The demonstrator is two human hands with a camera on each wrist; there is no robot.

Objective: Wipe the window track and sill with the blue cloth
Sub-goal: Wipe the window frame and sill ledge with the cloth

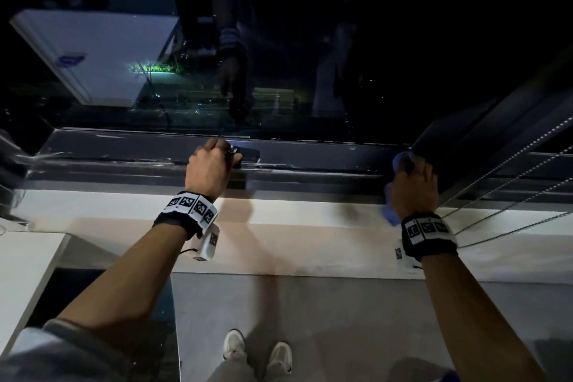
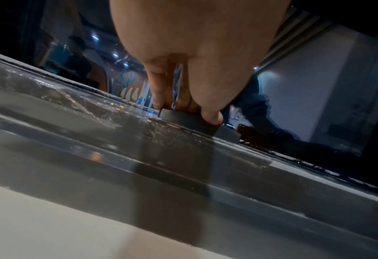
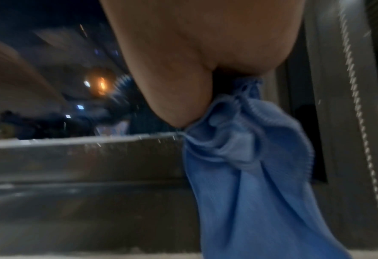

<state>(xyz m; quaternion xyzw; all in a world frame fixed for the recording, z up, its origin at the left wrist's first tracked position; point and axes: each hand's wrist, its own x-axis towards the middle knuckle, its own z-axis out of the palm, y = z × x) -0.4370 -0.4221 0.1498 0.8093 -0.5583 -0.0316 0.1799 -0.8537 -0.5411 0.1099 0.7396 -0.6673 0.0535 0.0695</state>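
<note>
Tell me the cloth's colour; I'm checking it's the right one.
Blue. The cloth, gripped in the right hand, shows best in the right wrist view.

Dark night glass (image 1: pixel 310 40), grey floor (image 1: pixel 341 313)

Left hand (image 1: pixel 208 170) on window track (image 1: pixel 124 150), right hand (image 1: pixel 414 187) at its right end, sill (image 1: pixel 294 236) in front

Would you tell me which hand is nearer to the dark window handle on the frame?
Left. The left hand grips the window handle; the right hand is far along the track, holding the blue cloth.
</note>
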